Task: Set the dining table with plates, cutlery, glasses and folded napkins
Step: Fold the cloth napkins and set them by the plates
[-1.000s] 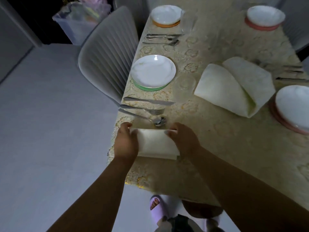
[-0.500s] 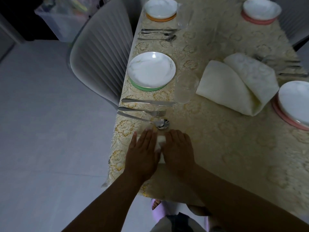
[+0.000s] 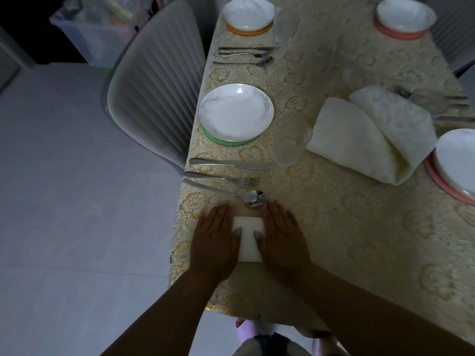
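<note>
Right now the folded napkin (image 3: 248,238) lies flat on the tablecloth (image 3: 347,227) at the near left corner of the table, just near of the spoon (image 3: 253,198), so that it closes off this place setting after the cutlery. I judge I am pressing its crease flat, which is why both palms sit on it and not round it.

My left hand (image 3: 214,242) covers the napkin's left edge, fingers straight and close together, pointing far along the table, with the thumb tip resting on the white cloth. My right hand (image 3: 284,240) mirrors it on the right edge, fingers likewise straight and together, thumb tip on the napkin, fingertips reaching just beside the spoon's bowl. Neither hand grips anything; a strip of napkin shows between the two thumbs.

Farther out, the fork (image 3: 221,177) and knife (image 3: 231,164) lie parallel to the spoon, handles toward the left table edge. Beyond them stands the white plate (image 3: 235,115) on a green mat, with a clear glass (image 3: 291,141) just to its right. A large loosely folded cloth (image 3: 370,134) lies mid-table. Other plates sit at the far left (image 3: 248,12), the far right (image 3: 406,14) and the right edge (image 3: 456,160). A grey chair (image 3: 154,80) stands left of the table.
</note>
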`<state>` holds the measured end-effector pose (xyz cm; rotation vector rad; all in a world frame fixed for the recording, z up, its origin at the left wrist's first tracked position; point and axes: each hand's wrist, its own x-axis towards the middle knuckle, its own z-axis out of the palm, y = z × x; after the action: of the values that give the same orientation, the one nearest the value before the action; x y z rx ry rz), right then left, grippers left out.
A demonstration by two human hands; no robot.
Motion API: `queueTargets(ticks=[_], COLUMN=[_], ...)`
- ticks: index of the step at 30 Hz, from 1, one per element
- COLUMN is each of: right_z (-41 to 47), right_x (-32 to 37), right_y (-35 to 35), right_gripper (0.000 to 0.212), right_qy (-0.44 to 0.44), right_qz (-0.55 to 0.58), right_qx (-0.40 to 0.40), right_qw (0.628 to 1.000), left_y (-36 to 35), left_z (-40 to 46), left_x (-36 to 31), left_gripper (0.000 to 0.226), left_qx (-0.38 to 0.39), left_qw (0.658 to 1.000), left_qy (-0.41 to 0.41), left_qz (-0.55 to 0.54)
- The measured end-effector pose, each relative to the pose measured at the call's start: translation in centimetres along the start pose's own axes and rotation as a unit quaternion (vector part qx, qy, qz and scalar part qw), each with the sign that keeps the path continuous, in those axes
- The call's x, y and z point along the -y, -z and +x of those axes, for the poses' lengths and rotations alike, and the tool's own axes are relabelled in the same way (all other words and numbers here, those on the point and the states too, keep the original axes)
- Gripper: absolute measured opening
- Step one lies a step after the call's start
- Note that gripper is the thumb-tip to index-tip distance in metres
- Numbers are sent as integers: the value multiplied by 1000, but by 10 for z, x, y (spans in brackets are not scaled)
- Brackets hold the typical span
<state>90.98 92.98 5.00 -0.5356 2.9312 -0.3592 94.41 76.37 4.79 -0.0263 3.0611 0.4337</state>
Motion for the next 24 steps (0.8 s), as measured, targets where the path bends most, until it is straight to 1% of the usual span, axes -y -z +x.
queueTargets(ticks=[5,7,10,13,17,21,24], right_z=[0,0,1,1,1,-1,-2], right_x=[2,2,2,3,2,-6,-14], right_y=[5,9,14,21,30,37,45], right_gripper=[78,74,61,60,58,56,55], right_qy=[-14,-14,0,12,23,39,33], right_qz=[-8,-7,0,13,30,37,54], right_qx=[3,-3,-30,-52,-87,-123,-145], right_qw=[1000,1000,1000,998,995,991,987], left_y=[5,9,17,28,42,51,55], left_z=[1,2,2,0,-1,-3,1], left_x=[-4,-7,-14,-23,-35,-47,-59], left_gripper=[67,71,68,71,76,77,71], left_qx=[12,19,17,10,7,-3,-17], left_qw=[1000,999,997,994,992,991,992], left_qy=[13,16,13,19,25,25,29], left_qz=[12,29,68,107,121,130,125])
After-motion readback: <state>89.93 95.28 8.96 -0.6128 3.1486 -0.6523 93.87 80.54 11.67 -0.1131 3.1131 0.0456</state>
